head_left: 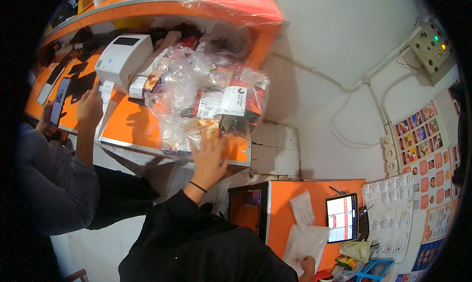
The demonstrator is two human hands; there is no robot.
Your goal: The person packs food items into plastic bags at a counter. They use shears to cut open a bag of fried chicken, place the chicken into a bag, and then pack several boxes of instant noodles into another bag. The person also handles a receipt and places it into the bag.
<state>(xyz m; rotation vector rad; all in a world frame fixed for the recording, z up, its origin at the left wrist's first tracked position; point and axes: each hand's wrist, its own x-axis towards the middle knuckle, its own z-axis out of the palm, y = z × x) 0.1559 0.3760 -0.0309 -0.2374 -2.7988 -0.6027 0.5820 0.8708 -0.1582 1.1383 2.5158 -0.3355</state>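
Note:
My left hand (209,158), with a dark band at the wrist, reaches over the near edge of the orange counter (127,132). Its fingers are spread at the edge of a clear plastic bag of packed food (177,136), gripping nothing visible. Just beyond stands another clear bag (258,109) with a printed receipt (234,100) on it, among more clear bags. At the lower right, my right hand (307,264) pinches the edge of a whitish plastic bag (304,241) on a second orange table (282,197); its lower part is cut off by the sleeve and the picture's edge.
A co-worker (55,182) at left holds a phone (60,100), the other hand raised beside a white label printer (123,57). More phones lie there. A lit tablet (342,218), a folded plastic bag (302,208) and a blue plastic rack (372,270) are at right. A red bag (236,5) tops the shelf.

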